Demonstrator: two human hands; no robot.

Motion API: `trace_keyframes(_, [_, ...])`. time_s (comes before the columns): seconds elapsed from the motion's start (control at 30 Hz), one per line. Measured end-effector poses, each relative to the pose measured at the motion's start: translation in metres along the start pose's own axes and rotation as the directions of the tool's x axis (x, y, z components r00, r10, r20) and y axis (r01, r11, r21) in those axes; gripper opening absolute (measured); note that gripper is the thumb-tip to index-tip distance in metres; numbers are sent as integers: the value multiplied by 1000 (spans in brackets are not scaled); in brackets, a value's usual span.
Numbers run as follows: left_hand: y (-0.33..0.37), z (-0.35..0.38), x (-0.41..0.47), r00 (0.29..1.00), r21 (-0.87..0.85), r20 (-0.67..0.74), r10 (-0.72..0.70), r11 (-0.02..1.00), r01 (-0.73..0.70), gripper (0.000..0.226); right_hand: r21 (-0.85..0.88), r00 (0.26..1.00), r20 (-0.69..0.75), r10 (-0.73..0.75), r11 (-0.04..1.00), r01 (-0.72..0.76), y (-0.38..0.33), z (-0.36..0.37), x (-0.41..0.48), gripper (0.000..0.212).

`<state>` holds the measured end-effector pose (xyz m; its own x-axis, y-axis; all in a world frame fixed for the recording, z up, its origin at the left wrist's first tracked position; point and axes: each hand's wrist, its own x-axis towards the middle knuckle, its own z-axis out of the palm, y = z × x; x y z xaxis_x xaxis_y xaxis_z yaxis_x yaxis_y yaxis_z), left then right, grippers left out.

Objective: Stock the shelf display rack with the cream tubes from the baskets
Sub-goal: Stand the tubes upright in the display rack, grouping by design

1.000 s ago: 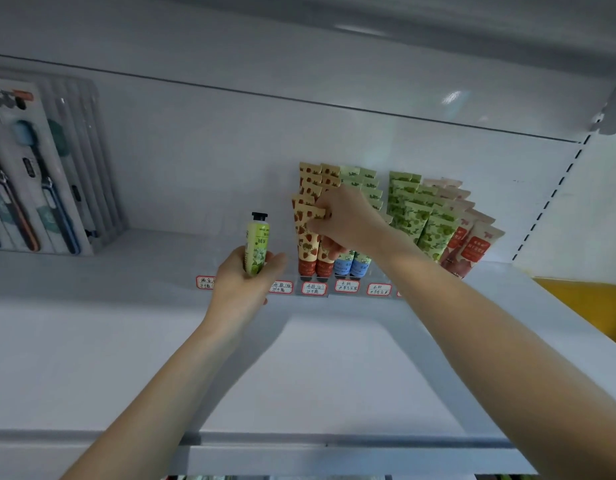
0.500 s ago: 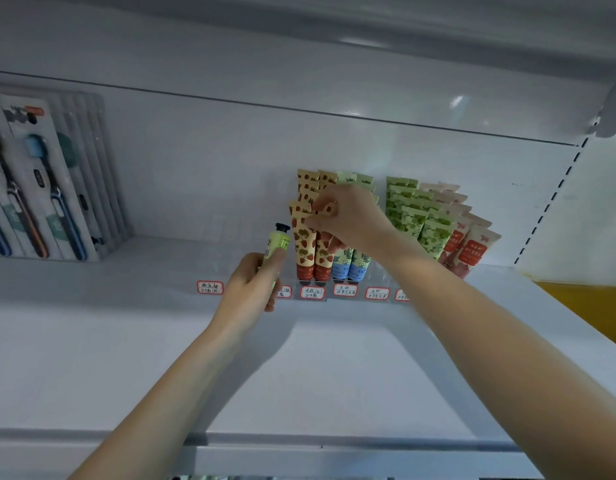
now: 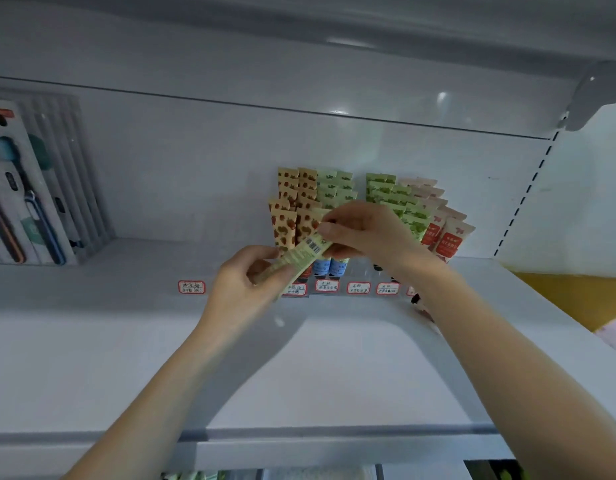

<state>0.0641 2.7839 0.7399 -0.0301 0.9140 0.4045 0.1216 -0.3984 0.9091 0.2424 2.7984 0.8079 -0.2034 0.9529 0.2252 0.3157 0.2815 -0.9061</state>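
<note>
Head view: a green cream tube [image 3: 296, 259] is held in the air in front of the display rack [image 3: 360, 270], over the white shelf [image 3: 126, 341] and not yet in any slot. It lies tilted, its lower end at the left and its upper end at the right, with a barcode and small print facing the camera. Its cap cannot be seen.

The left hand [image 3: 244, 285] grips the tube's lower end, thumb on top and fingers curled under it. The right hand [image 3: 365, 233] pinches the upper end beside the barcode between thumb and fingertips, its other fingers bent over the tubes behind it.

Just behind both hands the rack stands against the shelf's back wall, filled with rows of tubes standing cap down. From the left come strawberry-patterned tubes [image 3: 284, 230], pale green tubes [image 3: 334, 188] with blue caps [image 3: 329, 266], darker green tubes [image 3: 386, 192], and at the far right pink tubes with red labels [image 3: 445, 237] that lean outward. A row of red-bordered price labels [image 3: 191, 287] with handwriting runs along the rack's foot; the leftmost one sits apart, left of the hands.

Well apart at the far left of the shelf, carded toothbrush packs [image 3: 22, 202] stand in a row. An upper shelf [image 3: 299, 29] overhangs everything, and a slotted upright [image 3: 528, 192] runs down the right side, with a yellow surface [image 3: 569, 292] beyond it.
</note>
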Motion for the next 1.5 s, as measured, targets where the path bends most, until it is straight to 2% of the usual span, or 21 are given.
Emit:
trace_keyframes(0.1, [0, 0, -1, 994, -192, -6, -107, 976, 104, 17, 200, 993, -70, 91, 977, -76, 18, -16, -18, 5])
trace_keyframes(0.17, [2, 6, -3, 990, -279, -20, -140, 952, 129, 14, 259, 984, -76, 164, 956, -139, 34, -19, -29, 2])
trace_keyframes(0.23, [7, 14, -5, 993, -279, -31, -114, 955, 101, 13, 341, 969, -40, 243, 915, -216, 44, -21, -39, 2])
trace_keyframes(0.33, [17, 29, -9, 997, -365, 46, -59, 928, 72, 9, 484, 940, 14, 340, 821, -304, 53, -24, -51, 13])
trace_keyframes(0.4, [24, 39, -13, 993, -406, 118, -4, 912, 52, 17, 529, 919, 32, 392, 774, -348, 56, -28, -58, 21])
trace_keyframes(0.47, [27, 47, -14, 985, -347, 154, 82, 938, -23, 13, 524, 902, 66, 427, 754, -396, 57, -32, -63, 25])
trace_keyframes(0.53, [28, 55, -12, 981, -236, 144, 134, 967, -98, 20, 407, 889, 105, 445, 797, -447, 59, -37, -68, 27])
trace_keyframes(0.57, [29, 58, -10, 983, -205, 124, 139, 972, -111, 22, 286, 894, 93, 438, 848, -446, 60, -40, -70, 26])
trace_keyframes(0.63, [31, 66, -7, 987, -172, 79, 138, 977, -123, 23, 18, 937, -15, 350, 937, -350, 58, -48, -72, 20])
trace_keyframes(0.7, [32, 73, -4, 987, -140, 53, 151, 980, -143, 23, -86, 969, -134, 206, 972, -219, 50, -58, -74, 17])
trace_keyframes(0.73, [32, 76, -3, 986, -124, 49, 162, 980, -155, 24, -86, 979, -140, 146, 984, -159, 44, -63, -75, 15])
trace_keyframes(0.8, [30, 83, 1, 983, -92, 59, 177, 981, -171, 25, -131, 997, -57, 50, 990, -57, 36, -68, -76, 11])
trace_keyframes(0.87, [29, 90, 3, 982, -68, 82, 173, 983, -168, 25, -282, 1000, -4, -13, 959, 11, 36, -68, -75, 25])
trace_keyframes(0.93, [29, 98, 3, 978, -62, 87, 190, 981, -185, 24, -395, 997, -48, -55, 918, 31, 40, -66, -72, 25])
trace_keyframes(1.0, [25, 102, 1, 979, -78, 74, 188, 980, -182, 19, -400, 988, -132, -79, 916, 20, 44, -69, -68, 17])
trace_keyframes(1.07, [12, 98, 0, 985, 26, 87, 148, 988, -151, 16, -329, 962, -266, -65, 944, -27, 45, -77, -62, 15])
trace_keyframes(1.13, [-9, 92, -6, 973, 247, 215, 80, 960, -133, 25, -330, 912, -401, -84, 942, -58, 44, -85, -52, 18])
trace_keyframes(1.2, [-27, 87, -15, 915, 461, 403, -5, 865, -198, 36, -374, 877, -466, -113, 924, -80, 41, -86, -39, 20])
trace_keyframes(1.27, [-34, 84, -22, 856, 572, 517, -22, 752, -327, 63, -391, 877, -463, -125, 917, -76, 40, -81, -29, 16])
trace_keyframes(1.3, [-36, 84, -23, 842, 572, 540, -10, 738, -358, 72, -420, 880, -455, -137, 904, -77, 41, -77, -25, 17])
trace_keyframes(1.5, [-39, 85, -26, 864, 583, 501, 59, 715, -387, 82, -526, 897, -422, -130, 841, -125, 60, -62, -10, 17])
